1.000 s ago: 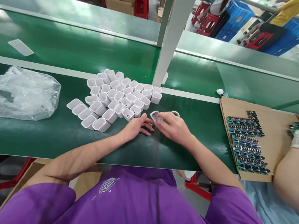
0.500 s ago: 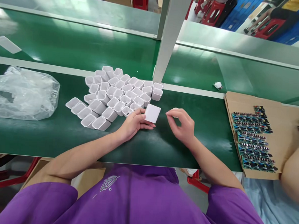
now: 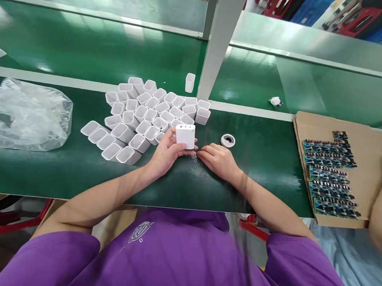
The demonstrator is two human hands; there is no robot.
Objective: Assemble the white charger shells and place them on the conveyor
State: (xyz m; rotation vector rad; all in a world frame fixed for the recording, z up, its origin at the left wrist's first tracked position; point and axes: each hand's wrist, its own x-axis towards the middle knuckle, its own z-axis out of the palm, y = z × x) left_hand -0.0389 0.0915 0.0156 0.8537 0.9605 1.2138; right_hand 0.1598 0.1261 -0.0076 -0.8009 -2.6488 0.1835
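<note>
My left hand (image 3: 167, 155) grips a white charger housing (image 3: 185, 138) upright between thumb and fingers. Slots for ports show along its top end. My right hand (image 3: 218, 160) lies low over the table just right of it, its fingers bunched together. Whether anything is between those fingertips is hidden. Beside them, several tiny clear pieces (image 3: 194, 157) are scattered on the green surface. Behind my right hand sits a small white ring-shaped roll (image 3: 228, 140) with a dark centre. Many open white housings (image 3: 150, 115) stand or lean in a cluster beyond my left hand.
At left lies a clear plastic bag (image 3: 30, 119). Rows of circuit boards (image 3: 331, 178) rest on a cardboard sheet (image 3: 367, 167) at right, near another person's arm (image 3: 381, 210). A grey post (image 3: 219, 47) rises behind the cluster. One white housing (image 3: 190, 82) stands beyond the pale strip.
My left hand has turned the housing so its port end shows. My right hand has moved left and down to the tiny pieces, uncovering the roll. A housing now appears beyond the strip.
</note>
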